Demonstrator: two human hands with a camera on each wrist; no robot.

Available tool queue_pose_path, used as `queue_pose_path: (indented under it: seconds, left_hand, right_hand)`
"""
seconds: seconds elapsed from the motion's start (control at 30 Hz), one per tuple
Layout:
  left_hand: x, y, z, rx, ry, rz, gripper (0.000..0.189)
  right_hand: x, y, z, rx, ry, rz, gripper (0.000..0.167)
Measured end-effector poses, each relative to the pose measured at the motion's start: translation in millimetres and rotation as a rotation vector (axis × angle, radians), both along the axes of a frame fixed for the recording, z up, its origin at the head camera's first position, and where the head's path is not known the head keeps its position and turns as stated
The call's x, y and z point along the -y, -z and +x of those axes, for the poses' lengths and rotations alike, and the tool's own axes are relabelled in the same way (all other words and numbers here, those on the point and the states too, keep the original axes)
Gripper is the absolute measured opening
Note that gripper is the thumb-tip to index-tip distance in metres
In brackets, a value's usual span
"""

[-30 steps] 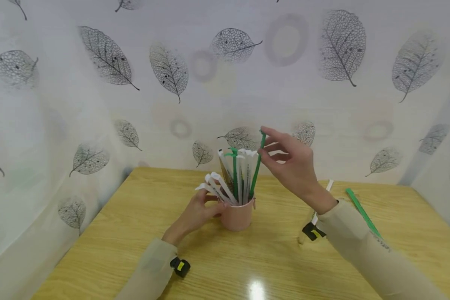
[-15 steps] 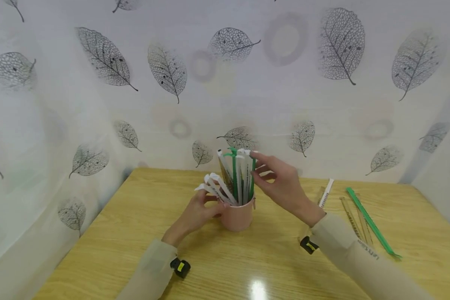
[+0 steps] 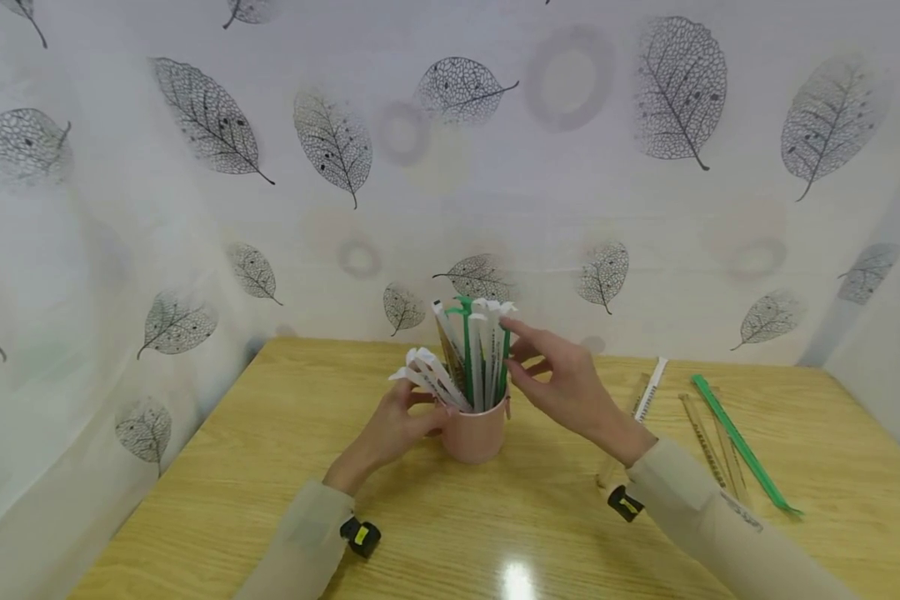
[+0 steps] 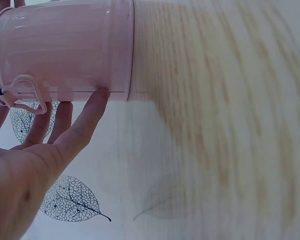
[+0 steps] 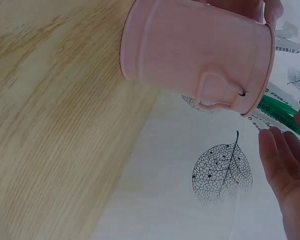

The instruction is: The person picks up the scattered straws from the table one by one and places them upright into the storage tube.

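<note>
A small pink metal bucket [image 3: 474, 437] stands on the table, packed with wrapped straws [image 3: 478, 358]. White, green and clear-wrapped ones poke up from it, and some white ones lean left. My left hand [image 3: 392, 429] holds the bucket's left side near the rim; in the left wrist view its fingers rest along the wall by a wire handle [image 4: 27, 92]. At the right rim, my right hand [image 3: 562, 379] pinches a green straw [image 3: 506, 346] that stands in the bucket. The right wrist view shows the fingers and thumb around it, partly cut off by the frame.
Right of the bucket lie a white straw [image 3: 651, 390], a green straw [image 3: 742, 442] and clear-wrapped straws [image 3: 701, 437] on the wooden table [image 3: 307, 392]. A leaf-patterned cloth [image 3: 450, 167] hangs behind and along the sides.
My right hand has come down and left with the green straw, whose lower part has sunk deeper into the bucket. The left hand has stayed on the bucket.
</note>
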State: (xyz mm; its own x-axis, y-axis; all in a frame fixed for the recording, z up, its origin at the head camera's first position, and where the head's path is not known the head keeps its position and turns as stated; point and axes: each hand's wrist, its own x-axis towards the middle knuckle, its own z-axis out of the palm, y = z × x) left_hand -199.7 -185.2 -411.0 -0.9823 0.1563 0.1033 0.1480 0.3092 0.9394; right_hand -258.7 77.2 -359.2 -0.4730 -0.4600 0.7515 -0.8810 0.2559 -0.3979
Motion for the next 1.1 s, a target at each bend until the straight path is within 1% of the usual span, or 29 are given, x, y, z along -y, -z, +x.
queue_pose_path:
  seconds: [0.1, 0.17, 0.23, 0.3, 0.37, 0.43, 0.5, 0.57, 0.67, 0.73, 0.77, 0.9, 1.0, 1.1]
  left_hand:
    - [0.3, 0.3, 0.5, -0.002, 0.001, -0.008, 0.066]
    - [0.5, 0.0, 0.9, 0.004, -0.001, -0.01, 0.067]
    - [0.5, -0.3, 1.2, 0.01, -0.01, -0.016, 0.068]
    - [0.2, -0.2, 1.1, 0.009, -0.013, -0.017, 0.067]
    - [-0.3, -0.1, 0.9, 0.004, -0.011, -0.012, 0.065]
    - [-0.9, -0.2, 0.8, 0.002, -0.007, -0.002, 0.063]
    - [-1.4, -0.8, 0.9, 0.002, -0.001, 0.01, 0.062]
    - [-1.7, -1.7, 1.2, 0.004, 0.003, 0.016, 0.062]
    - [-1.4, -2.2, 1.5, 0.006, 0.005, 0.019, 0.064]
    - [-0.9, -1.9, 1.2, 0.001, 0.01, 0.021, 0.064]
    - [-0.7, -1.8, 0.9, -0.003, 0.012, 0.02, 0.064]
    - [-0.8, -2.0, -0.6, -0.011, 0.026, 0.009, 0.062]
    - [-1.3, -2.3, -0.9, -0.009, 0.037, 0.0, 0.062]
    - [-1.9, -2.2, -0.7, -0.007, 0.038, 0.002, 0.064]
  right_hand:
    - [-4.4, -0.2, 1.0, 0.019, 0.011, 0.009, 0.068]
    - [-9.5, -1.2, 1.0, 0.014, 0.034, 0.012, 0.069]
    - [-17.9, -2.3, 0.1, 0.009, 0.075, 0.024, 0.064]
    - [-30.8, -4.0, -1.4, 0.027, 0.136, 0.055, 0.055]
    - [-48.4, -5.8, -3.3, 0.085, 0.213, 0.106, 0.044]
    - [-70.2, -6.8, -6.5, 0.171, 0.292, 0.192, 0.035]
    - [-94.6, -6.2, -11.5, 0.258, 0.355, 0.303, 0.03]
    - [-119.4, -2.8, -18.2, 0.335, 0.399, 0.42, 0.029]
    - [-153.7, 7.4, -28.5, 0.423, 0.42, 0.569, 0.032]
    - [-171.5, 15.1, -33.3, 0.483, 0.434, 0.63, 0.035]
    - [-178.6, 18.4, -34.8, 0.517, 0.439, 0.646, 0.036]
    - [-195.7, 27.4, -36.9, 0.602, 0.465, 0.692, 0.041]
    - [-200.5, 32.2, -36.8, 0.64, 0.479, 0.708, 0.046]
    - [-202.2, 36.3, -36.7, 0.656, 0.492, 0.706, 0.048]
